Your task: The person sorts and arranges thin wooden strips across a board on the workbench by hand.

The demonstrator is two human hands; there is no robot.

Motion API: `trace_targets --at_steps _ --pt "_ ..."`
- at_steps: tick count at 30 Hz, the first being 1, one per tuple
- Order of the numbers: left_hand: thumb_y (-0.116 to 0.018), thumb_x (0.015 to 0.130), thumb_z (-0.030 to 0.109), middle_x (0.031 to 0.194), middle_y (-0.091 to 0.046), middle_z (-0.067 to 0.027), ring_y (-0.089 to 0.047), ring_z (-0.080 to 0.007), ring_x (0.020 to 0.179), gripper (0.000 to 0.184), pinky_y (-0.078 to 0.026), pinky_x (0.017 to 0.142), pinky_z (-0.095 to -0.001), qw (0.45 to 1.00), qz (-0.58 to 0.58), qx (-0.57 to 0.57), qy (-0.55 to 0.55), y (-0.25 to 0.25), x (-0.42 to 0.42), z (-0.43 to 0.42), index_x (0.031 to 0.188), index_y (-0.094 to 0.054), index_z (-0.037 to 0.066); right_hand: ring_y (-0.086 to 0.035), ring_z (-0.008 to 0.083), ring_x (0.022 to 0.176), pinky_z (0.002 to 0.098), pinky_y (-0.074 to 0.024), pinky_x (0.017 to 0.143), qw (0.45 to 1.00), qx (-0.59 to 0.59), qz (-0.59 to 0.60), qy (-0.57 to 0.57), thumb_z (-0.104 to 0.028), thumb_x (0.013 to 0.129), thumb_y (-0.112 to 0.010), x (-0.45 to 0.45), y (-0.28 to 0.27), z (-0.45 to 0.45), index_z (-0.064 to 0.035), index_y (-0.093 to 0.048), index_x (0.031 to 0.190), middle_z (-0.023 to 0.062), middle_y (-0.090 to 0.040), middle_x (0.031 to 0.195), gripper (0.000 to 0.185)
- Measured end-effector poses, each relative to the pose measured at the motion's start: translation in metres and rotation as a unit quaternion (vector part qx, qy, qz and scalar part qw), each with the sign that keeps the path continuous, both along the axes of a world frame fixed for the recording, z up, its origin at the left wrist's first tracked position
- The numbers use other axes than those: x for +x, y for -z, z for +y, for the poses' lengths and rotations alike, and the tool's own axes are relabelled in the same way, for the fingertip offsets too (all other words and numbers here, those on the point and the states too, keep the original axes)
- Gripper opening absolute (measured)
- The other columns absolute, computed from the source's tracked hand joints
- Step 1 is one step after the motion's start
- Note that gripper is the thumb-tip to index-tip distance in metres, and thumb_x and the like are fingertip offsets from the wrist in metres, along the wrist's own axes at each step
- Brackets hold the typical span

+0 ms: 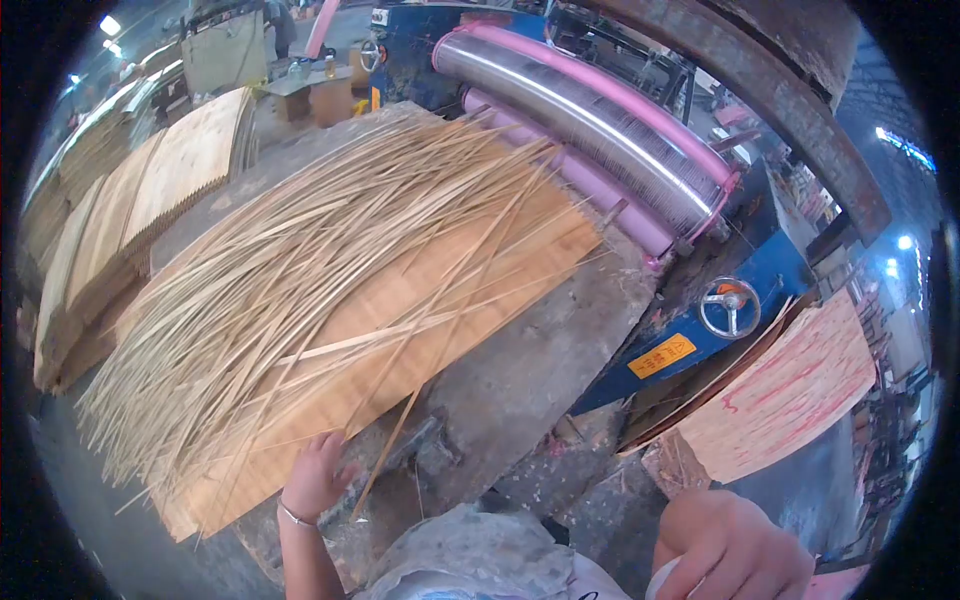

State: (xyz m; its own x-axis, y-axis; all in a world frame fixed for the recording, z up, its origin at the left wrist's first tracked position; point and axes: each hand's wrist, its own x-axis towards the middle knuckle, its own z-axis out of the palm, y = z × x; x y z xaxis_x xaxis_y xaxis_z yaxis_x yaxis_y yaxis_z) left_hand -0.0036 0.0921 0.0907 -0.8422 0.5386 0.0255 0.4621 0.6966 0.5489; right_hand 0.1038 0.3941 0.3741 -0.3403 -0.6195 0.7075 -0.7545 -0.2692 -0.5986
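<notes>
My left hand point(318, 478), with a band at the wrist, is at the near edge of a wood veneer sheet point(520, 250). Its fingers are slightly apart, and whether they touch the sheet I cannot tell. Many thin wood strips point(270, 250) lie in a loose layer over the sheet, and a few cross its near edge. Close to the camera at lower right, my right hand point(735, 548) is closed. Something white shows beside its fingers, but what they hold, if anything, I cannot make out.
Past the sheet's far end stands a blue machine point(640, 375) with pink and metal rollers point(590, 120) and a handwheel point(729, 307). Stacked veneer point(150, 200) is at the left. A red-streaked sheet point(790, 390) leans at the right. A rusty beam point(770, 90) crosses above.
</notes>
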Motion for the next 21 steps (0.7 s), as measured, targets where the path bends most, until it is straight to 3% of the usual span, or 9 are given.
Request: trace_targets --at_steps 4,6,7,9,11,12,14,19,21 --pt "-0.064 0.069 0.018 0.113 -0.045 -0.0196 -0.043 -0.0352 0.105 0.052 -0.036 0.088 -0.0397 0.999 -0.02 -0.007 -0.034 0.004 -0.009 0.003 0.113 -0.043 -0.001 -0.054 0.015 0.056 0.0247 -0.0404 0.049 1.0 0.015 -0.014 -0.011 -0.014 0.075 -0.062 -0.002 0.001 0.003 -0.0046 -0.057 0.069 0.0059 -0.056 0.066 0.012" --pt "-0.065 0.068 0.021 0.12 -0.039 -0.0211 -0.037 -0.0357 0.111 0.059 -0.032 0.093 -0.0412 0.999 -0.007 -0.011 -0.048 0.011 -0.015 0.002 0.116 -0.04 -0.001 -0.055 0.0167 0.058 0.0254 -0.0411 0.05 0.992 -0.098 0.073 -0.007 -0.018 0.076 -0.062 -0.012 0.019 -0.004 -0.0049 -0.059 0.074 0.0061 -0.057 0.07 0.014" --pt "-0.066 0.068 0.022 0.123 -0.037 -0.0218 -0.035 -0.036 0.114 0.062 -0.03 0.095 -0.042 0.998 0.0 -0.012 -0.056 0.016 -0.019 0.0 0.118 -0.038 -0.001 -0.056 0.018 0.059 0.0258 -0.0415 0.051 0.963 -0.211 0.169 -0.004 -0.022 0.077 -0.061 -0.032 0.047 -0.019 -0.0051 -0.059 0.078 0.0063 -0.058 0.073 0.017" --pt "-0.067 0.067 0.025 0.127 -0.031 -0.0223 -0.028 -0.036 0.119 0.07 -0.025 0.098 -0.0439 0.997 0.014 -0.031 -0.072 0.026 -0.03 -0.002 0.122 -0.033 0.0 -0.057 0.0194 0.061 0.0276 -0.0425 0.052 0.995 -0.073 0.062 -0.016 -0.02 0.077 -0.06 -0.03 0.074 0.012 -0.0025 -0.057 0.085 0.0087 -0.059 0.073 0.02" --pt "-0.068 0.065 0.029 0.131 -0.026 -0.0222 -0.023 -0.0356 0.123 0.077 -0.021 0.1 -0.0454 0.994 0.02 -0.054 -0.09 0.035 -0.042 -0.003 0.125 -0.029 0.0 -0.057 0.0198 0.064 0.0285 -0.0446 0.056 0.968 0.133 -0.201 0.074 -0.015 0.078 -0.058 -0.022 0.084 0.039 -0.0002 -0.054 0.088 0.01 -0.059 0.075 0.018" --pt "-0.068 0.064 0.032 0.132 -0.024 -0.0219 -0.021 -0.0352 0.124 0.081 -0.019 0.1 -0.0459 0.993 0.02 -0.067 -0.1 0.038 -0.05 -0.003 0.126 -0.027 0.0 -0.057 0.0201 0.066 0.028 -0.0461 0.058 0.948 0.081 -0.256 0.174 -0.015 0.08 -0.056 -0.031 0.094 0.027 -0.0009 -0.054 0.087 0.0091 -0.059 0.08 0.016" --pt "-0.069 0.062 0.037 0.134 -0.022 -0.0208 -0.017 -0.0344 0.126 0.088 -0.016 0.101 -0.0474 0.988 0.019 -0.099 -0.117 0.038 -0.064 -0.001 0.128 -0.024 0.001 -0.057 0.0168 0.08 0.0268 -0.0453 0.069 0.834 0.047 -0.471 0.284 -0.02 0.084 -0.052 -0.045 0.149 0.024 -0.0017 -0.051 0.099 0.0094 -0.059 0.09 0.023" --pt "-0.071 0.056 0.046 0.137 -0.019 -0.0169 -0.014 -0.0323 0.128 0.101 -0.013 0.1 -0.0531 0.976 0.012 -0.178 -0.125 0.05 -0.091 0.01 0.13 -0.02 0.002 -0.057 0.0183 0.086 0.0283 -0.0462 0.073 0.671 -0.055 -0.647 0.357 -0.023 0.086 -0.05 -0.081 0.266 0.03 -0.0023 -0.046 0.106 0.0113 -0.057 0.097 0.03" --pt "-0.071 0.055 0.048 0.137 -0.019 -0.0157 -0.015 -0.0317 0.128 0.103 -0.012 0.1 -0.054 0.966 0.026 -0.219 -0.133 0.065 -0.099 0.013 0.131 -0.018 0.003 -0.056 0.0192 0.087 0.0293 -0.0466 0.073 0.645 -0.065 -0.674 0.354 -0.025 0.085 -0.051 -0.086 0.291 0.028 -0.0022 -0.045 0.106 0.0123 -0.056 0.099 0.031"
